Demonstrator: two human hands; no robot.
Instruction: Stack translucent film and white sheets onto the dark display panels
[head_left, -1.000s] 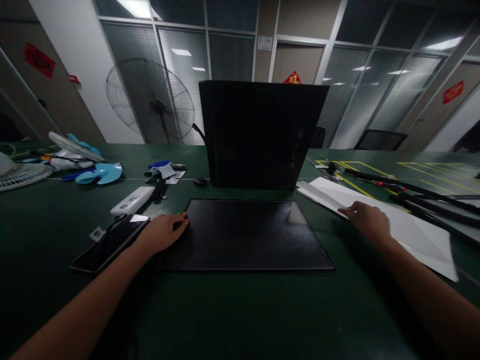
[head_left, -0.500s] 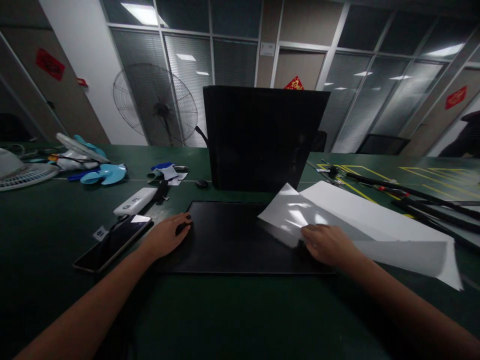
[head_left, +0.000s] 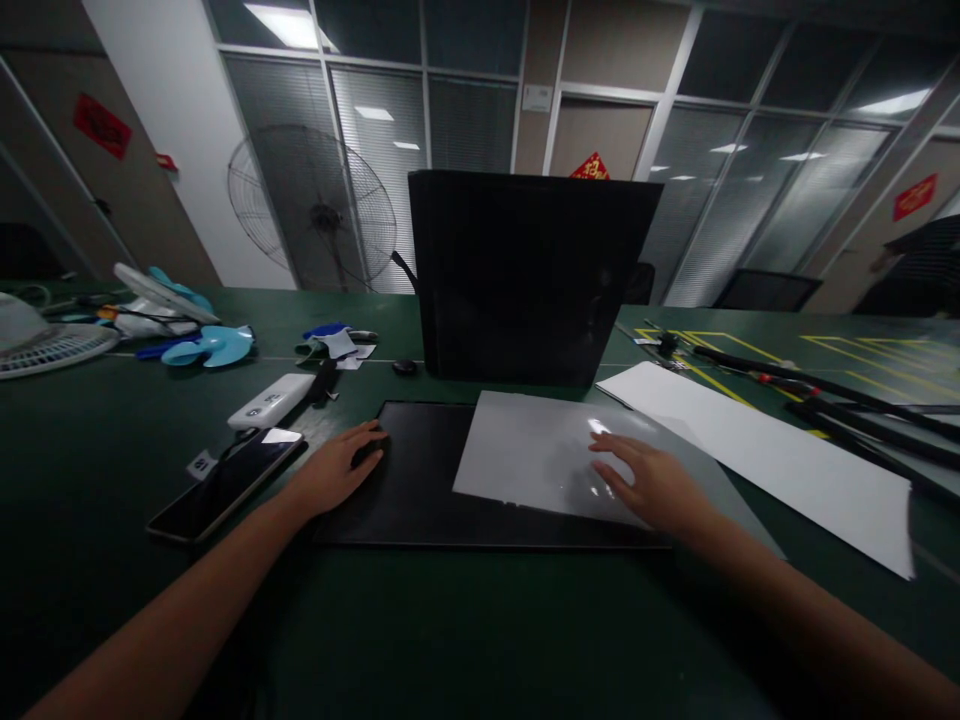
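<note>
A flat black panel (head_left: 405, 480) lies in front of me on the green table. My left hand (head_left: 345, 465) rests at its left edge, fingers apart and holding nothing. Across the panel's right part spreads a glossy, translucent plastic sheet (head_left: 525, 450), reaching past the right edge onto the table. My right hand (head_left: 652, 485) is over this sheet with its fingers spread; whether the fingertips touch it I cannot tell. Just to the right lies a stack of white sheets (head_left: 780, 470).
Behind the panel stands a large black box-shaped object (head_left: 532, 280). On the left are a phone (head_left: 232, 485), a white power bank-like device (head_left: 271, 400), a blue fan blade (head_left: 210, 346) and a mouse (head_left: 405, 368). Black tubes (head_left: 862, 400) lie far right; a person (head_left: 922, 265) is behind.
My right hand has let go of the plastic sheet, which has dropped from a raised, curled position to lie flat over the panel. My left hand stays in place.
</note>
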